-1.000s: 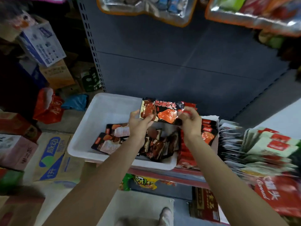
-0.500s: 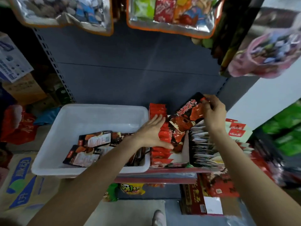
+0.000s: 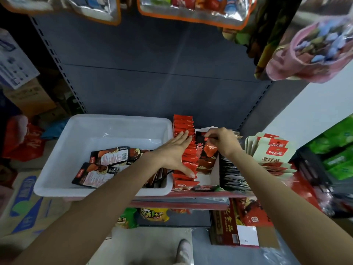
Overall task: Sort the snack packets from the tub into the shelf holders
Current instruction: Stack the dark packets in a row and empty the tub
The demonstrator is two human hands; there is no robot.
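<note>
lowered into the holder, the packet is pinched by the right hand; flat left hand presses red packets.

Tub back half bare, open from above, hanging bags overhead, holder prob. packed w/ packets.

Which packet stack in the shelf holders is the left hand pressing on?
The red packet row beside the white tub. The left hand lies flat on it with straight fingers; the black stack and cream packets farther right are untouched.
</note>
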